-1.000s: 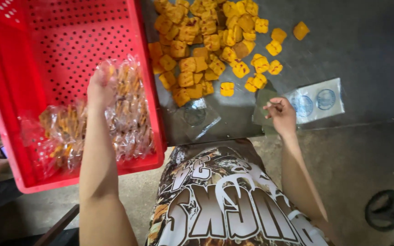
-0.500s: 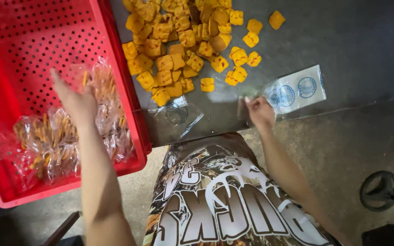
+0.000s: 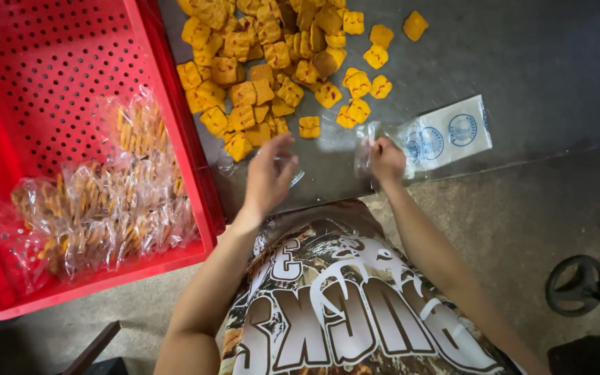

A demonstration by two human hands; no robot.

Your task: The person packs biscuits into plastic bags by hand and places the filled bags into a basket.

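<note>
My left hand point(image 3: 269, 173) hovers open over the near edge of the grey metal table point(image 3: 536, 62), fingers spread, just below a pile of orange square crackers point(image 3: 265, 62). My right hand point(image 3: 386, 160) pinches a clear plastic bag point(image 3: 371, 139) at the table edge, beside a small stack of flat printed bags point(image 3: 446, 135). A red perforated crate point(image 3: 50, 76) on the left holds several filled, sealed bags of crackers point(image 3: 105, 201).
A crumpled clear bag point(image 3: 230, 163) lies on the table by the crate's corner. Below the table is a concrete floor point(image 3: 522, 222). A black wheel point(image 3: 578, 285) stands at the lower right.
My left hand has left the red crate and swung right to the table edge, empty. My right hand has stayed at the bag stack, now lifting a clear bag.
</note>
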